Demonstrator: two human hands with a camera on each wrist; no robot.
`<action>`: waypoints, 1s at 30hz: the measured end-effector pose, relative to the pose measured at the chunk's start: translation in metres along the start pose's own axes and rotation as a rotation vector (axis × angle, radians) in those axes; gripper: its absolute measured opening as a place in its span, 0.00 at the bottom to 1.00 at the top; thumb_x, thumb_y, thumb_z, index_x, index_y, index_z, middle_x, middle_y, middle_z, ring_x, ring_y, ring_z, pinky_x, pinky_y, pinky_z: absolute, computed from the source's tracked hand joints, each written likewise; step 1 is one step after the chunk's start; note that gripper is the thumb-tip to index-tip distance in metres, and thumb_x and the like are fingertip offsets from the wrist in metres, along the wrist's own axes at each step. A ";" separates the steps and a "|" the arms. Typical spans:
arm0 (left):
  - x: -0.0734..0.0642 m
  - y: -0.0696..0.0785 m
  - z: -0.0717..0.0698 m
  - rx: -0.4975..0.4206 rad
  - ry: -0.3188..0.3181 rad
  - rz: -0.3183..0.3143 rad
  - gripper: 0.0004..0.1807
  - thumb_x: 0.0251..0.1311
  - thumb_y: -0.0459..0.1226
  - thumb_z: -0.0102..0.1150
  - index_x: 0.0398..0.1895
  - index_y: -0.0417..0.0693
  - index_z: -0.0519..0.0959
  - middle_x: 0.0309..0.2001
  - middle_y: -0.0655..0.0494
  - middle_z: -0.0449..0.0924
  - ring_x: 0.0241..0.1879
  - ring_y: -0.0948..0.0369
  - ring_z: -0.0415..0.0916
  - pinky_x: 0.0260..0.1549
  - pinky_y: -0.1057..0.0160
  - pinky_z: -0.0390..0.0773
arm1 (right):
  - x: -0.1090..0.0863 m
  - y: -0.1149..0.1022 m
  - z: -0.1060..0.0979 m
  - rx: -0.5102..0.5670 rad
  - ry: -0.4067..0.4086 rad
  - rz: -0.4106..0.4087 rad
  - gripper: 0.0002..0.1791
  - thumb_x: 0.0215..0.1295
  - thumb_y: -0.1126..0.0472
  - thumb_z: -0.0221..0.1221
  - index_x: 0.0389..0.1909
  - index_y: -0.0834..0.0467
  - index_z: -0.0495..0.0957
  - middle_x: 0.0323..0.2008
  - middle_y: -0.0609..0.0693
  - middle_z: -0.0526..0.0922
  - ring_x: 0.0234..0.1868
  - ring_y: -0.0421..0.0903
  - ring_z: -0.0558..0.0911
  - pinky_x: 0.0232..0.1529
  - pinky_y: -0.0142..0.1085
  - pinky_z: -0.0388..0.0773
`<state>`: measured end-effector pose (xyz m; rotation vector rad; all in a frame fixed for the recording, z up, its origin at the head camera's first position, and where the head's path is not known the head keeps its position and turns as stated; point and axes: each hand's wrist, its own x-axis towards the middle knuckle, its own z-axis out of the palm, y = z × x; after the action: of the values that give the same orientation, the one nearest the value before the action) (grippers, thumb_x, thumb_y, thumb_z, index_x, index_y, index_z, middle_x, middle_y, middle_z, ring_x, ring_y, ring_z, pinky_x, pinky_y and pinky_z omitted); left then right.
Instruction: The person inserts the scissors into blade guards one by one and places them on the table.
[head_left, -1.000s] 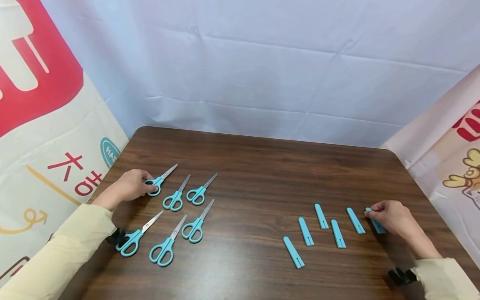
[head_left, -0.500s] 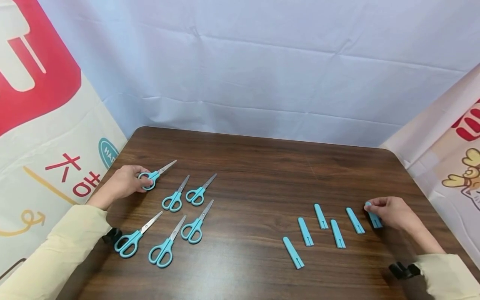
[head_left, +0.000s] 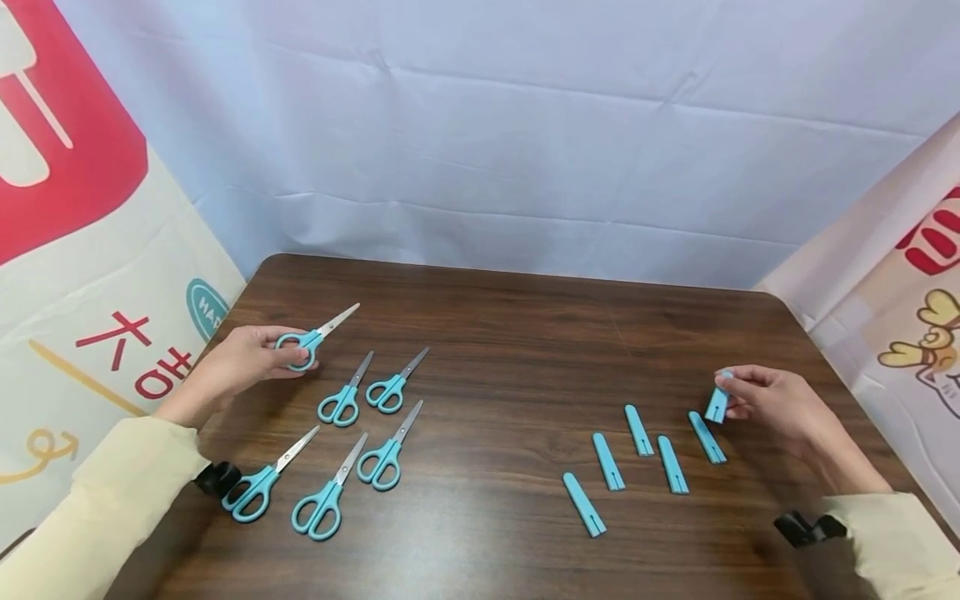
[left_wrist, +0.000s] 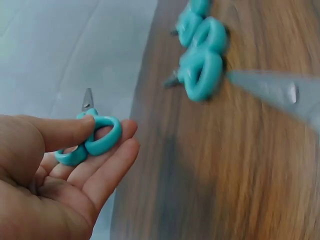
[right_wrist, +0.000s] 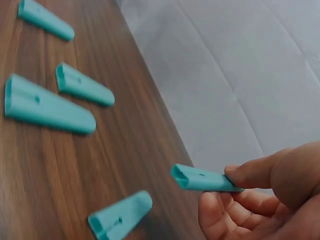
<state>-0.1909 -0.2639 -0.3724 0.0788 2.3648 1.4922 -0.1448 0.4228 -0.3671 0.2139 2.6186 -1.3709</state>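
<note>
My left hand pinches a pair of scissors by its turquoise handles, thumb on top and fingers beneath. The blades point away, up and to the right; in the left wrist view the scissors are clear of the table. On the right side, my right hand holds a turquoise scissor cover by its narrow rounded end, lifted off the table. Its slotted open end faces outward in the right wrist view, where thumb and fingers grip the cover.
Several more scissors, such as the pair nearest the front, lie on the left of the brown table. Several covers, among them the frontmost cover, lie on the right. A white cloth hangs behind.
My left hand has lifted the scissors off the table, drawing them slightly left and up. My right hand has raised its cover and moved it a little left and away.
</note>
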 end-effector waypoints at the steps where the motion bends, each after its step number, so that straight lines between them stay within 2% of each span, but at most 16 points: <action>1: -0.001 0.003 0.002 -0.035 -0.015 0.004 0.25 0.76 0.36 0.57 0.68 0.26 0.70 0.50 0.40 0.85 0.51 0.54 0.86 0.55 0.53 0.82 | 0.000 -0.002 0.001 0.023 -0.004 -0.007 0.28 0.79 0.52 0.56 0.60 0.76 0.70 0.36 0.42 0.82 0.32 0.40 0.84 0.38 0.36 0.87; 4: -0.006 0.013 0.010 -0.122 -0.061 0.014 0.25 0.75 0.33 0.57 0.67 0.24 0.69 0.49 0.40 0.86 0.49 0.57 0.86 0.53 0.56 0.84 | -0.001 -0.010 0.004 0.072 -0.012 -0.021 0.25 0.79 0.52 0.57 0.58 0.72 0.72 0.37 0.43 0.81 0.33 0.40 0.84 0.40 0.36 0.87; 6: -0.008 0.020 0.017 -0.145 -0.096 0.025 0.25 0.75 0.32 0.57 0.67 0.23 0.69 0.49 0.40 0.86 0.50 0.55 0.86 0.53 0.57 0.84 | -0.002 -0.016 0.006 0.100 -0.018 -0.029 0.22 0.79 0.53 0.57 0.57 0.69 0.73 0.38 0.43 0.80 0.35 0.40 0.84 0.40 0.36 0.87; 12: -0.015 0.035 0.035 -0.125 -0.168 0.052 0.25 0.76 0.34 0.57 0.70 0.26 0.68 0.50 0.39 0.86 0.52 0.53 0.85 0.53 0.55 0.84 | 0.000 -0.034 0.015 0.176 -0.053 -0.051 0.17 0.78 0.53 0.58 0.53 0.64 0.75 0.36 0.46 0.81 0.35 0.42 0.84 0.41 0.36 0.87; 19: -0.022 0.047 0.054 -0.191 -0.249 0.065 0.25 0.76 0.33 0.56 0.69 0.25 0.68 0.49 0.38 0.86 0.52 0.52 0.85 0.55 0.52 0.83 | 0.003 -0.055 0.027 0.315 -0.081 -0.095 0.09 0.77 0.57 0.60 0.48 0.58 0.79 0.34 0.47 0.82 0.33 0.43 0.83 0.37 0.34 0.86; 24: -0.030 0.053 0.071 -0.227 -0.248 0.037 0.23 0.76 0.36 0.57 0.66 0.28 0.72 0.51 0.38 0.85 0.55 0.49 0.84 0.56 0.53 0.83 | 0.001 -0.070 0.037 0.381 -0.080 -0.116 0.12 0.76 0.56 0.61 0.49 0.61 0.78 0.35 0.48 0.83 0.34 0.43 0.84 0.37 0.34 0.86; 28: -0.036 0.057 0.085 -0.318 -0.250 0.036 0.21 0.77 0.36 0.57 0.62 0.27 0.75 0.55 0.36 0.83 0.56 0.49 0.83 0.56 0.55 0.83 | 0.000 -0.080 0.044 0.355 -0.065 -0.132 0.18 0.77 0.54 0.60 0.53 0.65 0.75 0.36 0.48 0.84 0.36 0.42 0.84 0.37 0.34 0.86; 30: -0.038 0.058 0.092 -0.365 -0.258 0.058 0.20 0.77 0.33 0.55 0.62 0.24 0.74 0.55 0.35 0.82 0.55 0.50 0.83 0.55 0.56 0.83 | 0.000 -0.085 0.046 0.345 -0.059 -0.137 0.20 0.77 0.53 0.60 0.54 0.67 0.74 0.36 0.49 0.83 0.36 0.42 0.84 0.38 0.34 0.86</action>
<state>-0.1340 -0.1676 -0.3474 0.2358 1.8767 1.7957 -0.1583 0.3368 -0.3254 0.0377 2.3720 -1.8407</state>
